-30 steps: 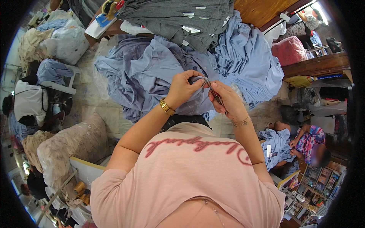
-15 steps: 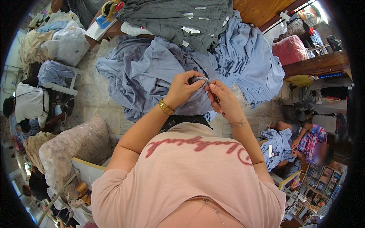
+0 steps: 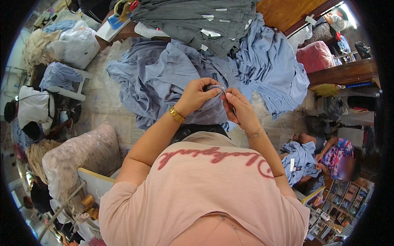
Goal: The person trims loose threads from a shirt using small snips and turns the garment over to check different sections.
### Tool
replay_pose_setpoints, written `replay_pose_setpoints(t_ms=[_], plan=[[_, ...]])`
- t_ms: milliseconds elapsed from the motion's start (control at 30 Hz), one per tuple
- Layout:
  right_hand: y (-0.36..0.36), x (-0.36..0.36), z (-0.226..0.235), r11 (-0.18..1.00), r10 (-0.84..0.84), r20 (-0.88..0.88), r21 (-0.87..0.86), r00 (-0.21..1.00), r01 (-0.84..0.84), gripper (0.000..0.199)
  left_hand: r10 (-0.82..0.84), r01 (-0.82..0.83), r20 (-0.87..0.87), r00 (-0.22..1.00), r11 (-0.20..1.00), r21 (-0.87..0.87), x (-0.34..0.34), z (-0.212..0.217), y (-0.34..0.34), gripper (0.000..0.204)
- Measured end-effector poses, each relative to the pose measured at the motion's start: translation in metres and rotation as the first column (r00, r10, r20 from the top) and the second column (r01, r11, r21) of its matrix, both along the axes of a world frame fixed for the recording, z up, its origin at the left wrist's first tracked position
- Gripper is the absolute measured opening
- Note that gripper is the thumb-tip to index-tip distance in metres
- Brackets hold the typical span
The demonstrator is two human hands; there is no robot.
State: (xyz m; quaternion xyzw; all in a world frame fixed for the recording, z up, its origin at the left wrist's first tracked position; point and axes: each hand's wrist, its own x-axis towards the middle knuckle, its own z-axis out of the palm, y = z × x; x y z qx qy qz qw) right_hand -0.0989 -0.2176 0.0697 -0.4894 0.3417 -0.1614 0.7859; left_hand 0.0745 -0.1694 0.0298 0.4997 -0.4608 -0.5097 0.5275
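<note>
My left hand (image 3: 194, 96), with a gold watch at its wrist, pinches a folded edge of a light blue garment (image 3: 160, 82) between thumb and fingers. The rest of that cloth spreads in loose folds over my lap and in front of me. Close against it, my right hand (image 3: 241, 109) is closed around a slim dark tool (image 3: 233, 109) that looks like thread snips. The fingertips of both hands almost meet at the cloth edge; the tool's tip is too small to make out there.
Dark grey garments (image 3: 193, 24) with white tags lie on the table ahead. More light blue garments (image 3: 271, 61) are heaped at the right. A tape dispenser (image 3: 117, 20) stands far left. At left is a large stuffed sack (image 3: 82, 151); at right a person (image 3: 336, 158) handles a blue garment.
The hands stay at the same cloth edge, with the right fingers shifted slightly around the tool. The surroundings moved a little in the picture as my head shifted.
</note>
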Motion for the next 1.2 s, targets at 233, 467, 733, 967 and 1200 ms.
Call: replay_pose_setpoints(t_ms=[233, 467, 733, 967, 1200], plan=[[0.005, 0.002, -0.007, 1.0, -0.015, -0.004, 0.008, 1.0, 0.015, 0.021, -0.016, 0.015, -0.07, 0.997, 1.0, -0.021, 0.002, -0.003, 0.002, 0.02], [0.008, 0.001, -0.007, 0.994, 0.003, 0.128, 0.106, 0.992, -0.017, 0.025, -0.023, 0.02, -0.103, 0.994, 0.999, -0.031, 0.002, 0.0, 0.005, 0.019], [0.017, 0.006, -0.014, 1.0, -0.012, 0.138, 0.008, 0.99, 0.011, 0.029, -0.062, 0.061, 0.047, 0.997, 0.998, 0.026, 0.004, 0.009, 0.006, 0.018], [0.016, 0.006, -0.018, 0.996, -0.056, 0.177, -0.059, 0.983, 0.067, 0.028, -0.06, 0.062, 0.11, 0.992, 0.998, -0.015, 0.01, 0.002, 0.008, 0.018], [0.007, 0.015, -0.008, 0.887, -0.187, 0.107, -0.408, 0.976, 0.215, 0.023, -0.068, 0.068, -0.108, 0.992, 0.998, -0.003, 0.01, 0.005, 0.013, 0.016]])
